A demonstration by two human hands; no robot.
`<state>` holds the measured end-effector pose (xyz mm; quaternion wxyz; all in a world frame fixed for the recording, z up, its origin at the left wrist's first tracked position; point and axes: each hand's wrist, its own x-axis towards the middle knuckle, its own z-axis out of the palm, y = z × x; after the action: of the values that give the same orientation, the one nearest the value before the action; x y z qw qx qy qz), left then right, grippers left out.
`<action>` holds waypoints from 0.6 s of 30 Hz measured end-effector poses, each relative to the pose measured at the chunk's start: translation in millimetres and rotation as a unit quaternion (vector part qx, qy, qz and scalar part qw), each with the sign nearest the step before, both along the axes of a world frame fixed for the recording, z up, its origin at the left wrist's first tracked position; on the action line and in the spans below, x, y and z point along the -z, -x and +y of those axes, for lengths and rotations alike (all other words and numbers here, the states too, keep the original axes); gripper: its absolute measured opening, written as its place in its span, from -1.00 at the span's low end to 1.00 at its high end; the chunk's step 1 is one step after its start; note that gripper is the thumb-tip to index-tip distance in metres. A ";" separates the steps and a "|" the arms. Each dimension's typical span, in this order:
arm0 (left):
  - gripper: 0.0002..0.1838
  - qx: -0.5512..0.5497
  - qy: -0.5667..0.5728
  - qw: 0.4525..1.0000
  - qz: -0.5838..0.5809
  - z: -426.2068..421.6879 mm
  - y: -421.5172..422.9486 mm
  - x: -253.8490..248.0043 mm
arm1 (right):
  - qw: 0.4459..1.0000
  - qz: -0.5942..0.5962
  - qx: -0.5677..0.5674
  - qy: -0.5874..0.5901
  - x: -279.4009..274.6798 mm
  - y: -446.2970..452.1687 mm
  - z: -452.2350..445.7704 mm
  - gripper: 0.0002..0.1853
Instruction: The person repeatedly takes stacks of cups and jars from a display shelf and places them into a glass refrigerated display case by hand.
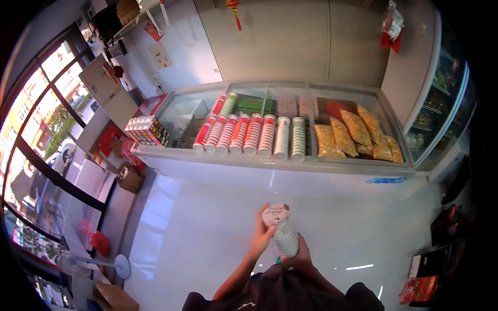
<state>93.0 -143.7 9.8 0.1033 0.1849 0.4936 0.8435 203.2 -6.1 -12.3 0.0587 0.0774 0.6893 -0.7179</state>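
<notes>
A stack of white cups with a printed, pinkish-white round top is held between my two hands, tilted in front of my body. My left hand is closed around its upper end, thumb across the near side. Lower down, my right hand is closed around the bottom of the stack, its fingers partly hidden. Beyond them, similar stacks in red and white and in white and green lie in rows inside the glass-topped display freezer.
Bags of yellowish food fill the freezer's right section. A pack of cans sits at its left end. A glass-door cabinet is at right. A fan and a cardboard box are at lower left, red boxes at lower right.
</notes>
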 end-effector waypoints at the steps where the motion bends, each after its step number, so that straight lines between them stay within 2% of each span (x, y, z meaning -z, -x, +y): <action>1: -0.27 -0.021 0.106 0.993 0.051 4.7 24.6 37.7 | 0.995 0.070 0.048 -0.048 17.3 30.1 6.6 -0.05; 3: -0.30 -0.004 0.181 0.983 0.025 17.5 53.1 59.6 | 0.985 0.122 0.115 -0.048 35.2 90.1 11.0 -0.07; 5: -0.34 0.034 0.263 0.963 -0.046 27.2 77.8 52.7 | 0.984 0.116 0.132 0.016 35.7 156.5 26.4 -0.07; 6: -0.31 0.041 0.256 0.963 -0.073 27.9 88.9 54.4 | 0.982 0.127 0.133 0.037 34.9 188.5 34.8 -0.05; 8: -0.28 0.008 0.303 0.953 -0.007 35.8 119.9 53.1 | 0.972 0.174 0.137 0.074 34.2 245.0 49.2 -0.03; 10: -0.27 0.016 0.315 0.949 0.014 46.6 156.6 52.2 | 0.975 0.154 0.136 0.079 12.1 279.2 65.7 -0.01; 11: -0.24 -0.005 0.321 0.945 0.059 55.1 173.2 45.9 | 0.976 0.142 0.136 0.091 2.5 295.1 73.5 0.01; 12: -0.14 0.010 0.328 0.939 0.100 61.6 195.9 56.0 | 0.970 0.160 0.134 0.122 5.2 307.9 79.7 0.05; 14: -0.04 0.052 0.379 0.914 0.134 75.6 238.6 43.3 | 0.982 0.118 0.130 0.068 6.1 327.2 95.1 0.09; 15: 0.03 0.051 0.344 0.923 0.167 84.5 260.8 47.9 | 0.980 0.123 0.147 0.050 8.3 339.0 99.0 0.10; 16: 0.05 0.077 0.338 0.925 0.158 93.4 280.8 32.1 | 0.976 0.129 0.171 0.030 12.4 351.4 100.5 0.12; 17: 0.08 0.108 0.328 0.926 0.155 97.7 300.1 25.5 | 0.966 0.155 0.191 0.075 18.7 366.2 100.8 0.18; 18: 0.12 0.143 0.317 0.925 0.155 98.0 319.9 26.8 | 0.966 0.167 0.190 0.056 16.5 378.9 103.0 0.19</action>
<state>-226.9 -45.7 -17.0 0.1981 0.3394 0.7133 0.5803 -175.7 96.9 -28.7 -0.1906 0.0826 0.6207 -0.7561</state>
